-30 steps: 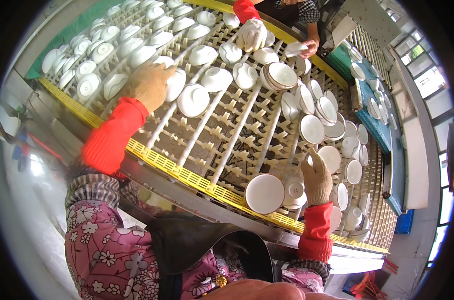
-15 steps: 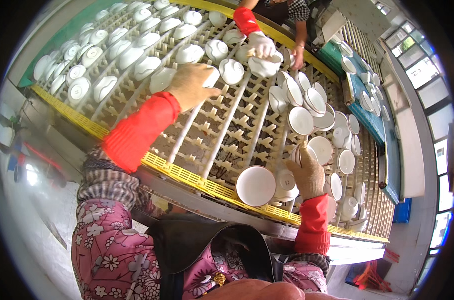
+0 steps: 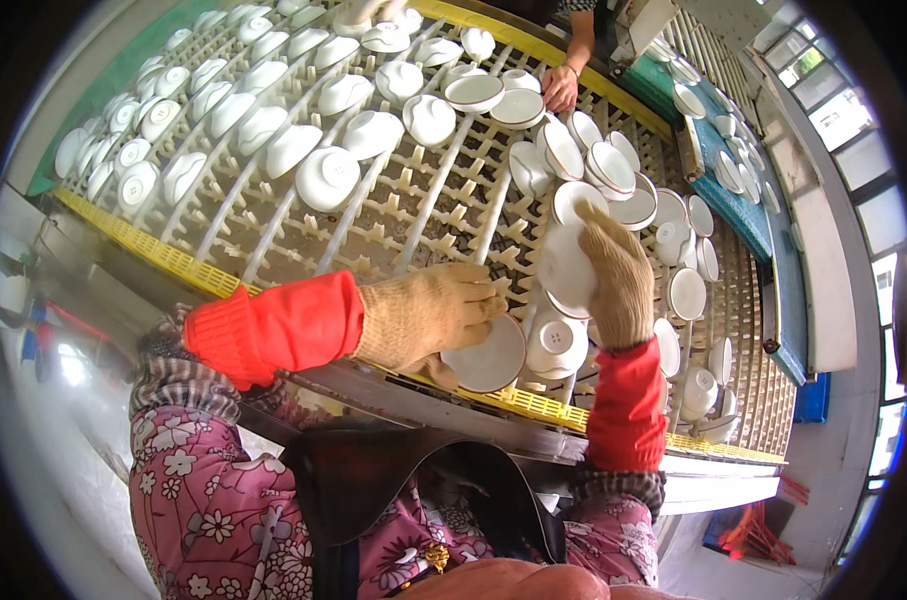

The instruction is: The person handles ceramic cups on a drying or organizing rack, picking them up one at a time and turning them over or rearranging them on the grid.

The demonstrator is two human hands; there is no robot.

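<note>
The cream plastic rack has pegs, perhaps to stop bowls sliding. The beige-gloved right hand closes on the right edge of a round white ceramic bowl. The beige-gloved left hand, half curled, meets a brown-rimmed white bowl at its left; whether it grips, I cannot tell.

Left hand gloved, pointing right, left forearm angled inward; right hand gloved, curled, right forearm near vertical.

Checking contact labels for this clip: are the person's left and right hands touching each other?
Apart. The head view shows a plain gap, with rack and a white bowl between the left hand and the right hand.
</note>
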